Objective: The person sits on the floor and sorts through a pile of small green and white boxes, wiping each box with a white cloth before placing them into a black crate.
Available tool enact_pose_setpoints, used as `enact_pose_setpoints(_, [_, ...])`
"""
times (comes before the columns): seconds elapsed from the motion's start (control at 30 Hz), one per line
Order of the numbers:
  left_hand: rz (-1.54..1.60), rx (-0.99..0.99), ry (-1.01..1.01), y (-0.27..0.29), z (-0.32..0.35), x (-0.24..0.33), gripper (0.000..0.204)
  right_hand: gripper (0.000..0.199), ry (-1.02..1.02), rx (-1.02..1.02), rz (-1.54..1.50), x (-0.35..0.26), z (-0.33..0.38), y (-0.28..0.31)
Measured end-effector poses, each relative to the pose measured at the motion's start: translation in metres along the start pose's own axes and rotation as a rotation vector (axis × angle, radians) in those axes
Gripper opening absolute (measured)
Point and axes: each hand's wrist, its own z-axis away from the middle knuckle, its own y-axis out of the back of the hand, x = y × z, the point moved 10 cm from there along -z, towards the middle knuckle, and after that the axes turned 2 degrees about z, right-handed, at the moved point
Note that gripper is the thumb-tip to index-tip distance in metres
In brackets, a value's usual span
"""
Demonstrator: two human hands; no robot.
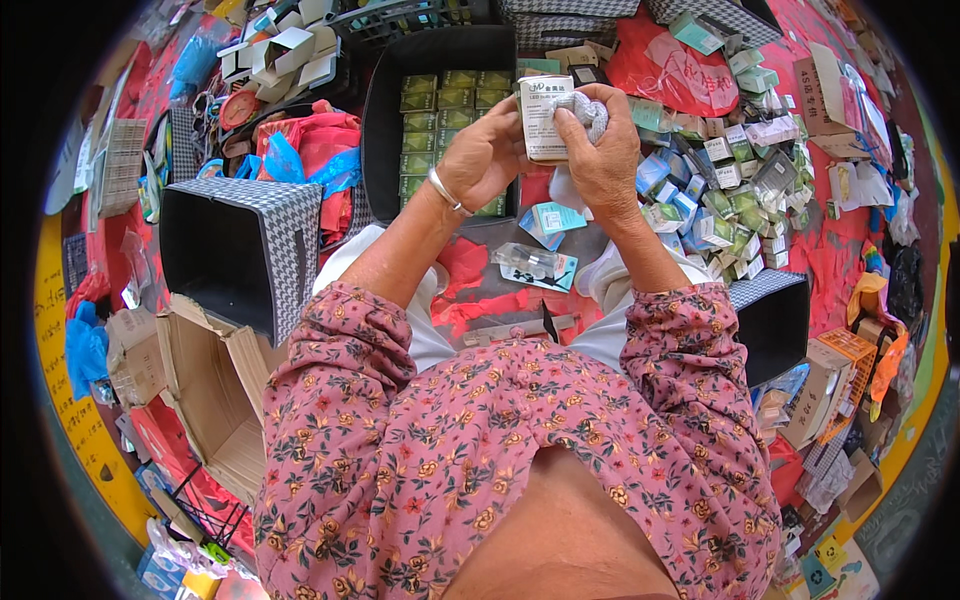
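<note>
A small white printed carton (541, 135) is held upright in front of me between both hands. My left hand (482, 165) is closed on its left side, its fingertips partly hidden behind it. In my right hand (603, 160) a crumpled grey cloth (597, 117) is pinched under the thumb and pressed against the carton's right edge. Just beyond my left hand stands a black bin (382, 150) with rows of green cartons (418, 122) inside. Below the hands, clear plastic packs with teal cards (540, 268) lie on the ground.
A heap of small green, white and blue boxes (735, 200) spreads out on the right. An empty houndstooth bin (297, 235) and an open cardboard box (190, 350) stand at left. Red plastic bags (672, 70) and open white cartons (285, 50) lie at the back.
</note>
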Motion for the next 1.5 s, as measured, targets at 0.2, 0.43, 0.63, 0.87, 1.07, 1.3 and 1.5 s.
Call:
enact_pose_setpoints(0.2, [0.223,-0.027,0.009,0.006,0.005,0.001,0.044,0.025,0.517,-0.097,0.23,-0.061,0.024,-0.029])
enact_pose_setpoints(0.43, [0.318,0.125,0.029,0.017,0.008,0.009,0.053,0.021,0.254,-0.122,0.156,-0.031,0.002,-0.005])
enact_pose_setpoints(0.63, [0.271,0.042,0.13,0.003,0.007,-0.012,0.055,0.019,0.45,-0.126,0.057,-0.062,-0.008,-0.019])
enact_pose_setpoints(0.87, [0.247,-0.037,0.053,-0.003,0.007,0.007,0.058,0.025,0.077,0.002,0.223,0.01,-0.036,0.009])
enact_pose_setpoints(1.07, [0.066,0.158,-0.196,0.031,0.004,0.044,0.058,0.054,-0.059,-0.382,0.077,0.016,-0.026,-0.027])
enact_pose_setpoints(1.3, [0.144,0.059,-0.317,0.031,0.012,0.066,0.035,0.062,0.163,-0.503,0.396,-0.039,-0.002,-0.075])
enact_pose_setpoints(1.5, [0.097,-0.037,-0.251,0.019,0.023,0.075,0.037,0.059,-0.04,-0.568,0.251,-0.01,-0.008,-0.089])
